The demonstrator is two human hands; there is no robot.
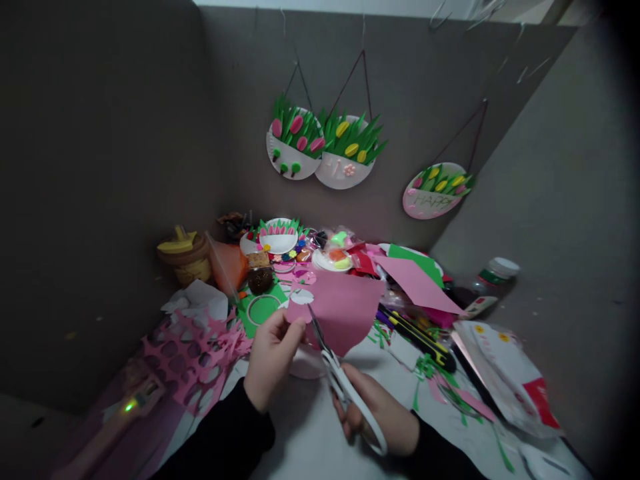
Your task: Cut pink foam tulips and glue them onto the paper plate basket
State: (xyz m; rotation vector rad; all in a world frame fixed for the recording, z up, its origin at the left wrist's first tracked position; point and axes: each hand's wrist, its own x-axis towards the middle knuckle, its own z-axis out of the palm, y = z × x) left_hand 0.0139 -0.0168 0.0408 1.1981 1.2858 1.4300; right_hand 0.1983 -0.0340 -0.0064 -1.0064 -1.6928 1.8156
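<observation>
My left hand [275,353] pinches the lower left edge of a pink paper sheet [345,303], thumb on top. A small white oval piece [302,297] lies against the pink paper just above my left fingertips. My right hand [373,407] grips a pair of scissors [340,377] by its white handles. The metal blades point up and left, and their tips reach the pink paper beside the white oval, close to my left thumb. Whether the blades are cutting at this moment I cannot tell.
Pink paper scraps with oval holes [185,360] lie at left. Green paper [250,310], a tape ring [263,309], a yellow-black utility knife [420,337], a lidded bottle [495,275] and plastic packets [505,373] surround the hands. Decorated paper plates [345,170] hang on the grey partition.
</observation>
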